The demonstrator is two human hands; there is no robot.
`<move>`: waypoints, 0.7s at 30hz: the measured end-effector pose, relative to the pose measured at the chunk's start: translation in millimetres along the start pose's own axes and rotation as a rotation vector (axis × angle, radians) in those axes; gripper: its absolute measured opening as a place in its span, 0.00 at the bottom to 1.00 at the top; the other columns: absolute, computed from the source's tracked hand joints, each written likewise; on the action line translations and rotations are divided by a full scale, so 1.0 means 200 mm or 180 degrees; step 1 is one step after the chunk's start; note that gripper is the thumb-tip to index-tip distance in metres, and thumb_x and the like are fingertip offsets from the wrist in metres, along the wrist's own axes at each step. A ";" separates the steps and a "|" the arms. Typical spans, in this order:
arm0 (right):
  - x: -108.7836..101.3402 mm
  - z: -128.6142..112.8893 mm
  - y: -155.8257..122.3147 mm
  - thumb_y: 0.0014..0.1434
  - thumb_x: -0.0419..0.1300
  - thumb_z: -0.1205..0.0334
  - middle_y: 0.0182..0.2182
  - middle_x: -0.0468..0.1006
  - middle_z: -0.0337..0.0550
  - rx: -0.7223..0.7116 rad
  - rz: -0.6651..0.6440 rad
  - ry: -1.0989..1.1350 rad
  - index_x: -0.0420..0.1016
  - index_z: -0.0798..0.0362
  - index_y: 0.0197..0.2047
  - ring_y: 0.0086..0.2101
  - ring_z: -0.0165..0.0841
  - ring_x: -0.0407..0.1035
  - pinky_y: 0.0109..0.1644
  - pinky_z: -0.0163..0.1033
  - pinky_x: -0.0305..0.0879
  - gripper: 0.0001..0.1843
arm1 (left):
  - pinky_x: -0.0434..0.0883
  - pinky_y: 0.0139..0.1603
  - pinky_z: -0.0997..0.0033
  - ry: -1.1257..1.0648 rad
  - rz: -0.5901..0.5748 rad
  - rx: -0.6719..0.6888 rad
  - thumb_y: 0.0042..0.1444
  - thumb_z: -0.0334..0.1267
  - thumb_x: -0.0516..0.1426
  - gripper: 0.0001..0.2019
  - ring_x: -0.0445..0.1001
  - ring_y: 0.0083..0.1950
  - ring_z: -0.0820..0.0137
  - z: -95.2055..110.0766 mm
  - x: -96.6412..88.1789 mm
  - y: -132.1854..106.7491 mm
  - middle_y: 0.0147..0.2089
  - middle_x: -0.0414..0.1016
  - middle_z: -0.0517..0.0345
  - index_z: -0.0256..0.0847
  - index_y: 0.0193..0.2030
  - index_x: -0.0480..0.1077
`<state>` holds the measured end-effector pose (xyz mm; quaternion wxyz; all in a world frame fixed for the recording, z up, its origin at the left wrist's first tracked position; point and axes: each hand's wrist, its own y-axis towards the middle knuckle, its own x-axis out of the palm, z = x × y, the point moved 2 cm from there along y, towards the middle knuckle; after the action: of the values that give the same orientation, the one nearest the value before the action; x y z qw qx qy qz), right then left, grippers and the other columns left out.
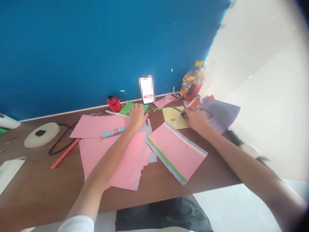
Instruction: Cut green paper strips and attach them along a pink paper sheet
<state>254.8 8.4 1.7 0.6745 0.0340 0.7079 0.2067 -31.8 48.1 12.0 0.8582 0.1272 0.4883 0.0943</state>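
My left hand (137,115) is at the green paper (126,109) near the wall, its fingers bent over the sheet and the thumb at its right side. My right hand (196,119) is closed around the handles of a pair of scissors (178,110), whose blades point left over a yellow sheet (182,120). Between my arms lies a pink sheet (176,151) with green, white and lilac strips along its edges. Under my left forearm is a stack of pink sheets (113,167), with a light blue pen-like tube (113,132) on top.
A red spool (114,103), a phone-like bright screen (146,88) and a drink bottle (193,80) stand along the blue wall. Lilac paper (222,112) lies at right. To the left are a white round lid (42,135), a black cord (58,146) and a red stick (65,154).
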 end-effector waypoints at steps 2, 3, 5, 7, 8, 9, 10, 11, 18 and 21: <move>0.00 0.01 0.00 0.63 0.50 0.65 0.41 0.75 0.58 0.0072 -0.0091 0.0034 0.73 0.54 0.47 0.40 0.47 0.69 0.35 0.44 0.59 0.14 | 0.59 0.60 0.50 -0.0072 -0.0207 -0.0221 0.46 0.39 0.66 0.18 0.64 0.60 0.47 -0.07 -0.01 0.03 0.51 0.70 0.41 0.40 0.43 0.68; 0.01 0.02 0.00 0.63 0.50 0.64 0.42 0.75 0.58 0.0119 -0.0116 0.0092 0.73 0.55 0.47 0.41 0.47 0.69 0.35 0.45 0.60 0.14 | 0.60 0.59 0.52 -0.0284 -0.0271 -0.0234 0.44 0.38 0.66 0.18 0.65 0.58 0.48 -0.10 -0.01 0.04 0.48 0.71 0.43 0.41 0.41 0.68; 0.01 0.01 0.00 0.63 0.51 0.64 0.41 0.74 0.59 0.0218 -0.0172 0.0185 0.72 0.55 0.49 0.41 0.48 0.69 0.36 0.45 0.60 0.14 | 0.61 0.57 0.56 -0.0674 -0.0169 -0.0268 0.42 0.32 0.66 0.13 0.68 0.55 0.51 -0.13 -0.02 0.06 0.42 0.72 0.47 0.41 0.35 0.69; 0.01 0.01 0.00 0.62 0.51 0.66 0.40 0.74 0.59 0.0268 -0.0232 0.0151 0.71 0.56 0.50 0.42 0.49 0.68 0.36 0.45 0.61 0.14 | 0.62 0.54 0.58 -0.0744 -0.0115 -0.0269 0.43 0.30 0.64 0.09 0.70 0.52 0.52 -0.14 -0.03 0.07 0.36 0.72 0.50 0.42 0.27 0.67; 0.02 0.00 0.00 0.62 0.50 0.67 0.41 0.74 0.60 0.0269 -0.0251 0.0086 0.70 0.56 0.51 0.42 0.49 0.68 0.36 0.46 0.61 0.15 | 0.63 0.53 0.58 -0.0688 -0.0105 -0.0261 0.45 0.30 0.63 0.09 0.70 0.51 0.52 -0.14 -0.03 0.07 0.33 0.71 0.50 0.42 0.24 0.65; 0.02 0.00 0.00 0.61 0.50 0.69 0.41 0.74 0.60 0.0261 -0.0246 0.0006 0.69 0.57 0.52 0.43 0.50 0.68 0.36 0.46 0.62 0.16 | 0.63 0.52 0.59 -0.0618 -0.0099 -0.0250 0.47 0.30 0.62 0.11 0.71 0.50 0.51 -0.14 -0.03 0.07 0.31 0.69 0.50 0.42 0.21 0.63; 0.03 -0.01 0.00 0.60 0.49 0.70 0.41 0.73 0.61 0.0260 -0.0220 -0.0073 0.68 0.58 0.52 0.43 0.50 0.68 0.36 0.46 0.62 0.18 | 0.63 0.50 0.59 -0.0581 -0.0079 -0.0243 0.48 0.31 0.61 0.13 0.71 0.49 0.51 -0.13 -0.03 0.07 0.29 0.68 0.50 0.42 0.19 0.62; 0.03 -0.01 0.00 0.59 0.48 0.72 0.42 0.72 0.62 0.0266 -0.0176 -0.0130 0.67 0.59 0.53 0.43 0.50 0.68 0.36 0.46 0.63 0.19 | 0.63 0.48 0.61 -0.0610 -0.0037 -0.0251 0.48 0.31 0.61 0.14 0.71 0.48 0.52 -0.13 -0.04 0.07 0.27 0.67 0.51 0.42 0.18 0.61; 0.00 -0.03 0.00 0.58 0.46 0.73 0.48 0.68 0.62 0.0355 0.0215 0.0428 0.62 0.58 0.59 0.38 0.45 0.69 0.37 0.47 0.64 0.25 | 0.56 0.36 0.70 -0.1074 0.0177 -0.0345 0.44 0.42 0.67 0.18 0.66 0.38 0.62 -0.12 -0.10 0.10 0.22 0.61 0.57 0.42 0.19 0.61; -0.03 -0.05 0.00 0.61 0.44 0.71 0.49 0.70 0.61 0.0210 0.0530 0.0698 0.61 0.57 0.62 0.45 0.49 0.68 0.45 0.50 0.65 0.26 | 0.56 0.35 0.71 -0.0821 0.0241 -0.0278 0.51 0.47 0.62 0.17 0.65 0.36 0.66 -0.09 -0.14 0.11 0.26 0.65 0.57 0.42 0.22 0.61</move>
<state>246.2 4.8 7.4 0.5721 0.0920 0.7785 0.2411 -61.7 63.6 32.4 0.9144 0.1192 0.3642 0.1307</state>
